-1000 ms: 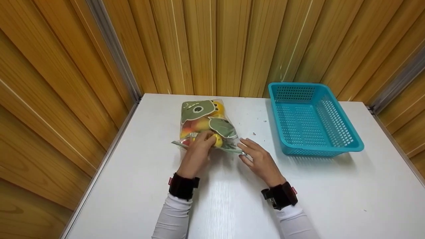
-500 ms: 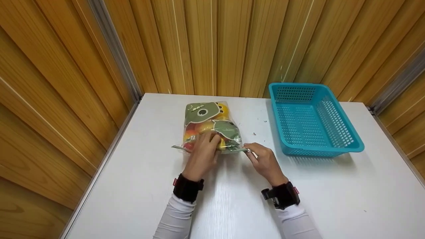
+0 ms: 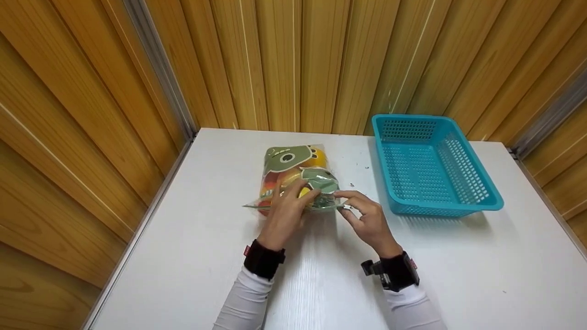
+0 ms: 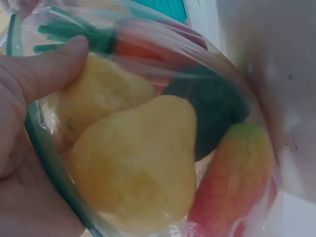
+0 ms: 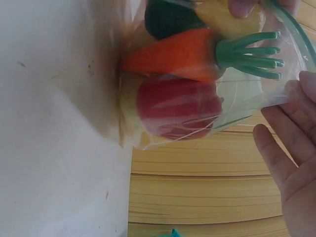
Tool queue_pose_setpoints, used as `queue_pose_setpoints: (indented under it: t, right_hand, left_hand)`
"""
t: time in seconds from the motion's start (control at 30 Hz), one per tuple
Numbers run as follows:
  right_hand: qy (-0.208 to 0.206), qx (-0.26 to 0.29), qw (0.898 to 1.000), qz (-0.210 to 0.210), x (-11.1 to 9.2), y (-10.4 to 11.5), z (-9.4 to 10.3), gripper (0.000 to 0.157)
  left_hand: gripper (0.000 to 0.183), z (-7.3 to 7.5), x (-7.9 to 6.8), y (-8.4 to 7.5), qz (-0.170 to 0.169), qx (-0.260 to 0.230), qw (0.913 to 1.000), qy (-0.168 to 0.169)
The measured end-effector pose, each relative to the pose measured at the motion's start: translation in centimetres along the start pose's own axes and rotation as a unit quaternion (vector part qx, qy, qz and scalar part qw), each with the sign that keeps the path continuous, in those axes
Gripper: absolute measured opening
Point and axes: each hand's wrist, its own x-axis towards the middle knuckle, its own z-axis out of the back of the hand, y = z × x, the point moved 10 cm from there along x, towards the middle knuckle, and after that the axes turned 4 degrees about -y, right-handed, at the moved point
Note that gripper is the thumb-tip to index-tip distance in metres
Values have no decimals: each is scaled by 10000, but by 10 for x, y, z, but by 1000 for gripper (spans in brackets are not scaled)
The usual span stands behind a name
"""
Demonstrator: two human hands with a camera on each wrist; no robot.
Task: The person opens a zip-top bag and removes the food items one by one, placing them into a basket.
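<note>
A clear zip bag [image 3: 318, 178] with printed green characters lies on the table, packed with toy fruit and vegetables. Two yellow pears [image 4: 143, 163] and a red-yellow mango-like fruit [image 4: 237, 168] show through the plastic. A carrot [image 5: 173, 54] with green stalks and a red pepper [image 5: 177, 106] are also inside. My left hand [image 3: 286, 215] grips the bag at its mouth, fingers over the top, thumb against a pear; its fingertips are hidden in the left wrist view. At the right corner of the mouth, my right hand [image 3: 371, 224] pinches the green zip edge [image 5: 301, 39] between thumb and finger.
A teal perforated basket [image 3: 481, 188] stands at the back right of the white table [image 3: 206, 256]. Wood-patterned panels [image 3: 316, 68] rise behind the table and on both sides. Small dark specks mark the tabletop between bag and basket.
The bag has shifted slightly right and toward me. My left hand has moved right with it, its thumb now spread out. My right hand has gone from loose fingers at the corner to pinching it.
</note>
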Motion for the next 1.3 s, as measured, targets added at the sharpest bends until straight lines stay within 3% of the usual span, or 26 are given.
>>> queue_pose_setpoints:
  t: [0.17,0.33,0.5,0.57,0.67,0.8,0.9,1.1,1.3]
  right_hand:
    - [117,210,9996,136,2,6,-1,22]
    - [-27,60,9998,183,2,8,0,26]
    - [-200,5,9997,118,2,7,0,21]
    - [-182,-23,9997,152,2,8,-2,21]
    - [-109,-65,9996,257,0,10,-5,24]
    - [-65,-157,9990,405,-3,12,-9,26]
    - [-19,-212,9989,423,-5,13,-11,25]
    - [136,-117,9990,407,-7,16,-14,23]
    - [39,126,9991,398,-4,18,-11,23]
  left_hand:
    - [52,-1,2,1,-42,-35,9998,-183]
    - [52,4,3,-3,-182,-304,9986,-400]
    - [56,12,3,-16,-327,-1328,9904,-203]
    - [51,15,3,-25,-415,-1769,9832,-164]
    - [33,20,4,-40,-626,-2052,9761,-347]
    - [16,24,3,-52,-776,-1908,9758,-740]
    - [12,22,2,-53,-681,-1820,9771,-863]
    - [15,15,0,-52,-562,-1683,9816,-704]
    - [17,15,4,-53,-614,-1620,9828,-636]
